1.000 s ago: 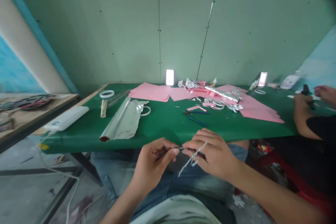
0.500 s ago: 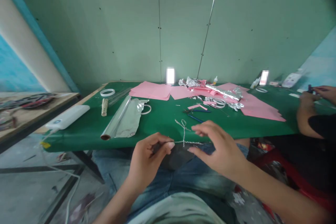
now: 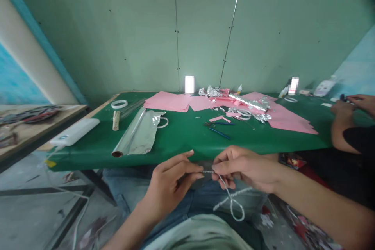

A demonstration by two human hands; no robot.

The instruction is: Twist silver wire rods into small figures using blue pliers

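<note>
Between my hands, over my lap at the table's front edge, is a figure of twisted foil-wrapped wire (image 3: 224, 181) with a loop and side arms. My left hand (image 3: 175, 175) pinches one end of it between thumb and fingertips. My right hand (image 3: 234, 166) is closed on it close by, with thumb and forefinger at the crossing. The loop now hangs below my right hand, in front of my jeans. Blue-handled pliers (image 3: 218, 129) lie on the green table (image 3: 172, 140) beyond my hands.
A foil roll (image 3: 129, 134) lies left, with a tape ring (image 3: 119, 104) and a white power bank (image 3: 75, 132) beyond. Pink paper sheets (image 3: 168, 101) and crumpled foil (image 3: 249, 102) are at the back. At far right, another person's hands (image 3: 351, 103) work over the table.
The wire figure has turned over, so its loop, upright before, now points down toward me. My right hand has moved in from open fingers to a grip on the wire. Both hands are slightly lower.
</note>
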